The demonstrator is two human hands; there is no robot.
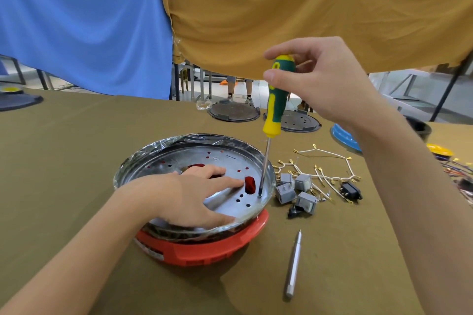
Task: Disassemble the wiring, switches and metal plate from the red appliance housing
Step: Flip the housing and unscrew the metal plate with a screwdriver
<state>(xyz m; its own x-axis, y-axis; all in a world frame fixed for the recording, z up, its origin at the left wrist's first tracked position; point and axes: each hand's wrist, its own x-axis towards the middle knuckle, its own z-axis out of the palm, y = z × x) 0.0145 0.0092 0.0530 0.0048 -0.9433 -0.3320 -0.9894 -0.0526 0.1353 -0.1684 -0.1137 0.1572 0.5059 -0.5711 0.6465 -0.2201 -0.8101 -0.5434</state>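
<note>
The red appliance housing (pixel 204 248) sits on the table with a round perforated metal plate (pixel 230 161) inside its shiny rim. My left hand (pixel 184 194) rests flat on the plate, fingers spread, thumb over the near rim. My right hand (pixel 320 77) pinches the top of a green and yellow screwdriver (pixel 276 100), held upright. Its tip (pixel 259 195) stands on the plate's right edge beside a red oval opening. Right of the housing lie several grey switches (pixel 298 190), white wires (pixel 330 174) with brass terminals and a black socket (pixel 352 190).
A silver pen-shaped tool (pixel 293 264) lies on the olive tablecloth in front of the switches. Two dark round plates (pixel 233 111) and a blue disc (pixel 344 135) sit farther back. More wires lie at the right edge (pixel 458 169). Blue and mustard cloths hang behind.
</note>
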